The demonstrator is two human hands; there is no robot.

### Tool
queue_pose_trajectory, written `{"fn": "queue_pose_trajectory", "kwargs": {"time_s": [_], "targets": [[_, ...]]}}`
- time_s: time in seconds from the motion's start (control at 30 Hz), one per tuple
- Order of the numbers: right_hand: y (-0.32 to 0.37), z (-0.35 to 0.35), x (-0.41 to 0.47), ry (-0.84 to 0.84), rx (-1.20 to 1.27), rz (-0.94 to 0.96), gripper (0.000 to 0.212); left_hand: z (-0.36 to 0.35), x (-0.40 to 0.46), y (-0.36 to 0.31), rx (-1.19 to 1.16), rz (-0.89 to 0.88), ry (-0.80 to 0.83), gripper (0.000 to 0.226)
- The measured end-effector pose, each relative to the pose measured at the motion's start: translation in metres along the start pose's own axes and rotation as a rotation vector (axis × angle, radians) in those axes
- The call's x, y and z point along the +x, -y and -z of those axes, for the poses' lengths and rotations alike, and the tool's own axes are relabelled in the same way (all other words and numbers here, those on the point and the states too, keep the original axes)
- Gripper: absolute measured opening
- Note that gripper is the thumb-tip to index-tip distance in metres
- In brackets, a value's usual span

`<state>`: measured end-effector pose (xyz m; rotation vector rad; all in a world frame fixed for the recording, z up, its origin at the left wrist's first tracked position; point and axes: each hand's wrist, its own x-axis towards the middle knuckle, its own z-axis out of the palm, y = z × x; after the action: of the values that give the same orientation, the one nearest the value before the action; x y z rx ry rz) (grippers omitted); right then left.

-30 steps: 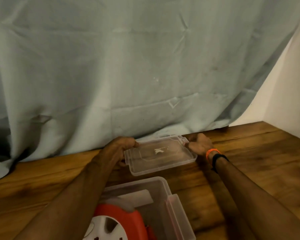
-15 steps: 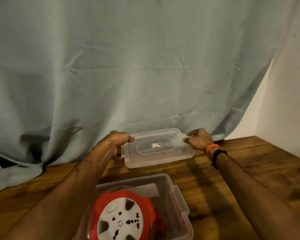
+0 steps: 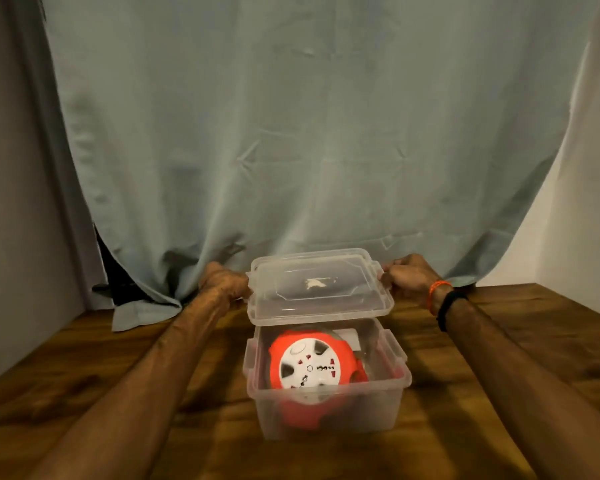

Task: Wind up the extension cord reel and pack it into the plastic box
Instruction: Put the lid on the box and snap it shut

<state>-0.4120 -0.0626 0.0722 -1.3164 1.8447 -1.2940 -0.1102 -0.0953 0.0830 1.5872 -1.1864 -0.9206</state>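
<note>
Fingers of the left hand (image 3: 224, 280) and right hand (image 3: 407, 274) curl around opposite short edges of the clear rectangular plastic lid (image 3: 317, 285), held above the translucent plastic box (image 3: 329, 415). Inside sits the round orange-and-white extension cord reel (image 3: 310, 367), on the grained wooden table (image 3: 520, 344).

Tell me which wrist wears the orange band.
The right wrist, beside the clear lid; it carries orange and black bands, while the left wrist is bare.
</note>
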Motion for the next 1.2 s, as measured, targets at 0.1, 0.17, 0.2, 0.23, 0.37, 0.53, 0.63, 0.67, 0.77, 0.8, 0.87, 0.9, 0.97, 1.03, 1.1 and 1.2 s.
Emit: {"fn": "queue_pose_trajectory", "kwargs": {"time_s": [0.1, 0.17, 0.2, 0.23, 0.37, 0.53, 0.63, 0.67, 0.77, 0.8, 0.87, 0.9, 0.97, 1.03, 1.1, 1.2], "targets": [[0.003, -0.001, -0.013, 0.043, 0.063, 0.011, 0.019, 0.008, -0.005, 0.009, -0.058, 0.004, -0.011, 0.031], [0.004, 0.001, -0.02, 0.06, 0.106, 0.024, 0.019, 0.011, -0.005, 0.014, -0.064, -0.009, -0.023, 0.033], [0.005, 0.002, -0.022, 0.063, 0.133, 0.025, 0.022, 0.011, -0.002, 0.018, -0.077, -0.018, -0.026, 0.033], [0.005, 0.004, -0.025, 0.063, 0.172, 0.025, 0.024, 0.012, -0.003, 0.019, -0.088, -0.029, -0.026, 0.032], [0.0, 0.009, -0.035, 0.022, 0.303, 0.062, 0.02, 0.012, -0.01, 0.024, -0.128, -0.06, -0.041, 0.021], [-0.009, 0.012, -0.041, -0.032, 0.405, 0.03, 0.02, 0.009, -0.021, 0.031, -0.283, -0.03, -0.017, 0.016], [-0.011, 0.011, -0.049, 0.006, 0.525, -0.004, 0.021, 0.009, -0.022, 0.035, -0.4, 0.013, 0.007, 0.022], [-0.014, 0.01, -0.049, 0.002, 0.528, -0.02, 0.023, 0.009, -0.023, 0.036, -0.42, 0.023, 0.013, 0.027], [-0.018, 0.011, -0.052, 0.003, 0.487, -0.072, 0.031, 0.008, -0.03, 0.039, -0.465, 0.033, 0.012, 0.033], [-0.021, 0.011, -0.052, -0.002, 0.509, -0.086, 0.032, 0.008, -0.029, 0.042, -0.49, 0.037, 0.014, 0.031], [-0.025, 0.008, -0.052, -0.01, 0.539, -0.104, 0.025, 0.008, -0.031, 0.045, -0.525, 0.047, 0.013, 0.022], [-0.027, 0.005, -0.054, -0.028, 0.5, -0.103, 0.021, 0.008, -0.032, 0.046, -0.497, 0.043, 0.022, 0.018], [-0.03, 0.0, -0.053, -0.106, 0.207, -0.061, 0.013, 0.005, -0.033, 0.049, -0.397, 0.024, 0.042, 0.013], [-0.028, -0.006, -0.059, -0.191, -0.059, -0.037, 0.016, 0.002, -0.035, 0.052, -0.302, 0.006, 0.038, 0.013], [-0.026, -0.011, -0.066, -0.208, -0.163, -0.012, 0.018, 0.0, -0.034, 0.058, -0.221, -0.007, 0.048, 0.021], [-0.025, -0.015, -0.072, -0.195, -0.293, -0.011, 0.022, -0.002, -0.032, 0.067, -0.104, -0.016, 0.037, 0.03]]}}
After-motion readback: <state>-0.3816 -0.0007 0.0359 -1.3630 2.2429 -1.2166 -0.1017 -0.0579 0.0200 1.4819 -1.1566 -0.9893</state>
